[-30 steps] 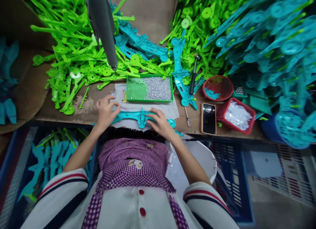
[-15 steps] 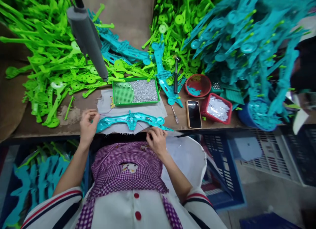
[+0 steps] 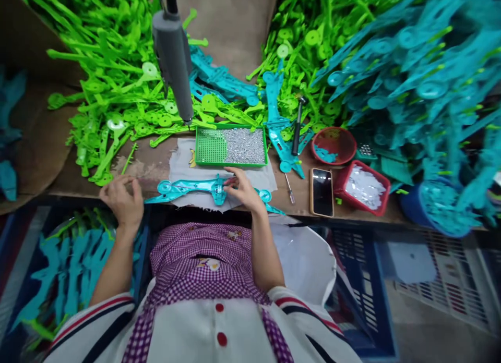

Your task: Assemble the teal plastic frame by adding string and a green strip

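Note:
A turquoise plastic toy bow (image 3: 195, 186) lies lengthwise on a pale cloth (image 3: 182, 159) at the bench's front edge. My right hand (image 3: 246, 193) is at the bow's middle block, thumb and fingers against its right side and the index finger raised. Off the bow's left end, my left hand (image 3: 124, 200) is closed, its fingertips pinched on a thin purple string (image 3: 183, 185). The string runs faintly along the bow toward the middle block. Just behind the bow stands a green tray (image 3: 211, 146) of small metal screws.
A hanging grey electric screwdriver (image 3: 174, 65) points down by the tray. Green parts (image 3: 117, 92) and turquoise bows (image 3: 422, 81) are heaped behind. To the right are a hammer (image 3: 298, 125), a small screwdriver (image 3: 289, 188), a phone (image 3: 322, 192), red bowl (image 3: 334, 145) and red box (image 3: 362, 187).
My left hand has moved left, away from the bow, with the string. My right hand has gone from the bow's right end to its middle block. The bow now sits differently, its pointed tip at left.

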`<state>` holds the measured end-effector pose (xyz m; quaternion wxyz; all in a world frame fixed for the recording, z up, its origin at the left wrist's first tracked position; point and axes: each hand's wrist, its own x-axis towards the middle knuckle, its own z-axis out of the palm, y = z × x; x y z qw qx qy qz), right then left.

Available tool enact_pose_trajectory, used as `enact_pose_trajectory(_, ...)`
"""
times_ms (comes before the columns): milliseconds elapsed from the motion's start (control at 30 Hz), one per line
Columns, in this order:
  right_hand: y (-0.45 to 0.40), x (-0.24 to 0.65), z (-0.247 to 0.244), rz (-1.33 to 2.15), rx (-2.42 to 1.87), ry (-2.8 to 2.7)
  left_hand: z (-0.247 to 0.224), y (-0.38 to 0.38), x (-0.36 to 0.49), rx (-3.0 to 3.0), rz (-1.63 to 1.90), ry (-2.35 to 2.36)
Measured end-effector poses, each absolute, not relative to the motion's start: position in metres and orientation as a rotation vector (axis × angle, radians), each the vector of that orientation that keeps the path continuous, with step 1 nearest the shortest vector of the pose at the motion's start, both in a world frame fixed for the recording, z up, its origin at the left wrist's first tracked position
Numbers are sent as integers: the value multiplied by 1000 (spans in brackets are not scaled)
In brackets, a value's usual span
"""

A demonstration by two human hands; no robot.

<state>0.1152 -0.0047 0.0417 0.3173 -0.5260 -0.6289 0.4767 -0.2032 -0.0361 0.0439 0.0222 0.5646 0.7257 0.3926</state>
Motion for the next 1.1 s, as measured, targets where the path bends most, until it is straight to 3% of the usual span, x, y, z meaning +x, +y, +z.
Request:
enact_pose_trajectory(133, -21, 114, 32, 1171, -1395, -1722, 35, -55, -226, 1483, 1286, 2185)
enact_pose_trajectory(333, -25, 106, 35, 1004, -1511, -1852, 35, -25, -205, 468, 1606, 1493)
enact_pose_trajectory(600, -26, 147, 60, 704, -1696, -2042, 52, 40, -187, 167, 1453, 1159)
enact_pose_trajectory(767, -30, 174, 54, 430, -1774, -1919, 50, 29, -191, 286, 1417, 1175)
enact_pose_trajectory(967, -14, 163, 13, 395, -1679, -1915, 52, 28, -214, 800, 1402, 1415)
enact_pose_trajectory(1100, -16, 168, 3, 459, -1708, -1933, 55, 32, -247, 1214, 1089, 1524)
